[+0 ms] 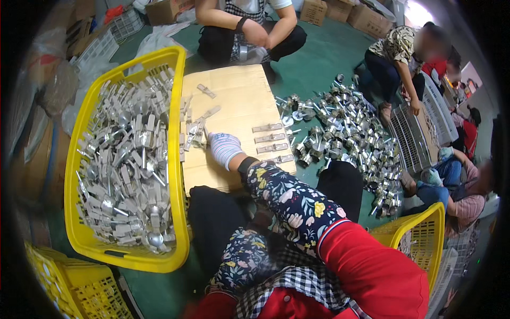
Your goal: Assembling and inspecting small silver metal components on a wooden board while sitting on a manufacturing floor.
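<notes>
My right hand, in a white glove with thin coloured stripes, is low over a wooden board. Its fingers are drawn together at a small flat grey metal clip-like piece, and the fingertips are partly hidden. Close by, similar pieces lie in a loose cluster along the board's left side. One lies alone near the far edge. On the right of the board, several pieces are laid in a column. My left forearm is bent low in my lap; its hand is hidden or too dark to make out.
A yellow basket, heaped with metal pieces, stands left against the board. Shiny cup-shaped metal parts are piled on the green floor at right. More yellow baskets flank me. One person crouches opposite; others work at right by crates.
</notes>
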A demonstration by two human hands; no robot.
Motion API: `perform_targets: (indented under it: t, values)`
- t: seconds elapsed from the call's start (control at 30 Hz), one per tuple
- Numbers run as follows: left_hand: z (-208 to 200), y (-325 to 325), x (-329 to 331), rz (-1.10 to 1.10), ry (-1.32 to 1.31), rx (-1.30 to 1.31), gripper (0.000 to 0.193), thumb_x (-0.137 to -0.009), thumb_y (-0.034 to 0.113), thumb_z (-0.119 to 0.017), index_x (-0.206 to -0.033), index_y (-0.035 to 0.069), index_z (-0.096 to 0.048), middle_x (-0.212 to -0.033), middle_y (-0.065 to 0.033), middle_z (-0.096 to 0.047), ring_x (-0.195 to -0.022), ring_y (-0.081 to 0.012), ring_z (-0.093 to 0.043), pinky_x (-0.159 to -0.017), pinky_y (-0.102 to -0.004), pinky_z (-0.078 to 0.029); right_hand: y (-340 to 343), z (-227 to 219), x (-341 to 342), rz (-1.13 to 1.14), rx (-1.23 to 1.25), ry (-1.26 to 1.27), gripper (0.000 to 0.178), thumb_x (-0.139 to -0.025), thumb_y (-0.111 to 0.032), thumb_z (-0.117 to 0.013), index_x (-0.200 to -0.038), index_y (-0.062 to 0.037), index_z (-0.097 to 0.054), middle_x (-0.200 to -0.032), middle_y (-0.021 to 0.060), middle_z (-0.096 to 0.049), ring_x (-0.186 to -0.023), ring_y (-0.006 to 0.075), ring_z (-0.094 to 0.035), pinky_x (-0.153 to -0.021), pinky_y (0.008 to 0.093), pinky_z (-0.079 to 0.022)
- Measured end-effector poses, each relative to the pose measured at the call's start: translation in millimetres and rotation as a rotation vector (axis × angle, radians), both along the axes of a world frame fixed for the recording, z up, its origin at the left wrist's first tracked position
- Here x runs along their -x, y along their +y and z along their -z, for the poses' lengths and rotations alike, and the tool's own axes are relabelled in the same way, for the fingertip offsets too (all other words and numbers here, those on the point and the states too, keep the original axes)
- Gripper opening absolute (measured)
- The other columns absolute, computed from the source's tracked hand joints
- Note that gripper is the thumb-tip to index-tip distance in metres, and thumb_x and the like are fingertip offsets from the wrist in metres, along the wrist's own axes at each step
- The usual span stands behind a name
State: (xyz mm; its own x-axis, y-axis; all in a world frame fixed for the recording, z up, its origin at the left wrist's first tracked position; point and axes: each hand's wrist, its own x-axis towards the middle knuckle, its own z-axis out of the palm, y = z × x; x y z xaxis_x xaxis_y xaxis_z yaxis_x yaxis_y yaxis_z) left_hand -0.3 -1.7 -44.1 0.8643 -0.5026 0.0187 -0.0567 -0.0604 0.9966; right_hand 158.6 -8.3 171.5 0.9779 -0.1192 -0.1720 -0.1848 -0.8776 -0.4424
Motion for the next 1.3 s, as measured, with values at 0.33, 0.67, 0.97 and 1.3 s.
perform_targets:
  t: [0.33,0.67,0.97,1.3]
  values:
    - [-111.1,8.2,-3.0,-0.065,0.327,-0.164,0.019,-0.083,0.024,-0.057,-0.085,0.006,-0.065,-0.072,-0.0054,-0.064,-0.058,-0.0193,-0.056,-0.058,-0.028,-0.046,-156.1,-4.4,-4.0,0.087,-0.375,-0.252,0.025,-0.078,-0.024,-0.055,-0.09,-0.0049,-0.066,-0.09,0.0119,-0.065,-0.083,0.0225,-0.061,-0.078,0.032,-0.046]
    - [-113.0,4.8,1.0,-0.15,0.752,0.161,0.02,-0.084,0.019,-0.059,-0.085,-0.001,-0.061,-0.075,-0.0064,-0.061,-0.059,-0.0102,-0.054,-0.054,-0.022,-0.044,-214.5,53.7,-5.6,0.313,-0.428,-0.116,0.022,-0.078,-0.02,-0.062,-0.089,-0.0006,-0.065,-0.079,0.0083,-0.065,-0.072,0.0144,-0.058,-0.071,0.0282,-0.046]
    - [-113.3,2.6,2.1,-0.136,0.782,0.185,0.02,-0.086,0.018,-0.057,-0.085,-0.002,-0.059,-0.076,-0.0068,-0.059,-0.059,-0.0103,-0.052,-0.053,-0.0209,-0.042,-217.4,54.6,-7.6,0.332,-0.424,-0.003,0.033,-0.07,-0.027,-0.062,-0.092,-0.0035,-0.067,-0.087,0.0156,-0.065,-0.082,0.0258,-0.061,-0.078,0.0315,-0.046]
    - [-114.9,5.5,2.6,-0.146,0.766,0.176,0.021,-0.086,0.019,-0.057,-0.084,-0.002,-0.06,-0.074,-0.0051,-0.059,-0.059,-0.0087,-0.052,-0.053,-0.0203,-0.042,-212.5,55.8,-8.8,0.318,-0.341,-0.006,0.031,-0.072,-0.029,-0.061,-0.091,-0.0056,-0.067,-0.086,0.0159,-0.065,-0.083,0.0275,-0.062,-0.079,0.0333,-0.046]
